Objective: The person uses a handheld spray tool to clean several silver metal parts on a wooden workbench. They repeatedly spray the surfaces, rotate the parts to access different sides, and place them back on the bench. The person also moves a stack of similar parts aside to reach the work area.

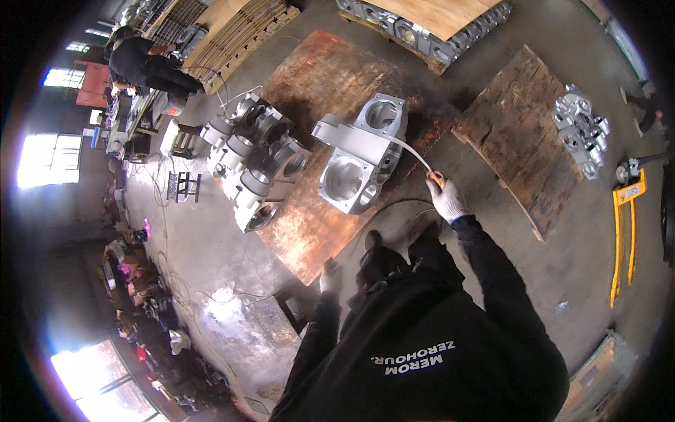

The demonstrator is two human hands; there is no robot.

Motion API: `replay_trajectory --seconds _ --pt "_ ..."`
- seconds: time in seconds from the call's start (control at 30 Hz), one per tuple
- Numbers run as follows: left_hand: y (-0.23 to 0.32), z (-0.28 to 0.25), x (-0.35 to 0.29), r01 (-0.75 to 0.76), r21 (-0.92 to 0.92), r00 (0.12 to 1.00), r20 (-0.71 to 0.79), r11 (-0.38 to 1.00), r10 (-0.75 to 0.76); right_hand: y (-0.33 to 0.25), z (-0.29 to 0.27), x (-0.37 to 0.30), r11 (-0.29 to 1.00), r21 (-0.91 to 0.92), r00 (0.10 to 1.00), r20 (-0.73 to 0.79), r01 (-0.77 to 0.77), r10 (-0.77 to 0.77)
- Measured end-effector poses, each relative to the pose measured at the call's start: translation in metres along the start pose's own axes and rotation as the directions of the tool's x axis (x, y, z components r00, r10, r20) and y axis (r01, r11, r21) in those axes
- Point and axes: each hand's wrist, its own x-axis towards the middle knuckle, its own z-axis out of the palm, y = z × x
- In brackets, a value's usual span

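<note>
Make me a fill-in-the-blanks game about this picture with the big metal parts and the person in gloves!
1. The right hand wears a ____ glove.
2. The right hand holds a thin white hose that leads to the big ____ metal casting.
3. The casting sits on a rusty brown ____ lying on the floor.
4. The left hand hangs low, holding ____.

Missing words: white; grey; sheet; nothing

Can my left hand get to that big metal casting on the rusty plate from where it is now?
Probably not without stepping closer. The left hand hangs low by the plate's near corner, well short of the casting. Nothing blocks the way.
</note>
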Motion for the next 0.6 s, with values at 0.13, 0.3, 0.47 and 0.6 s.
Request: replay_trajectory --seconds 0.13,0.3,0.47,0.6 --pt "0.054 0.028 -0.027 0.019 0.055 0.998 0.062 0.998 -0.022 0.052 -0.052 -0.038 0.983 -0.095 0.985 0.053 -0.159 0.165" --pt "0.04 0.014 0.002 -0.023 0.409 0.993 0.114 0.912 -0.026 0.136 -0.002 -0.056 0.999 -0.013 0.99 0.133 -0.05 0.051" --pt "0.003 -0.073 0.024 -0.011 0.213 0.997 0.072 0.977 -0.005 0.085 -0.007 -0.06 0.97 0.245 0.981 0.186 0.011 -0.058" --pt "0.106 0.029 0.076 -0.215 0.491 0.962 0.257 0.844 0.095 0.131 -0.009 -0.034 0.984 0.092 0.981 -0.11 -0.15 0.16"
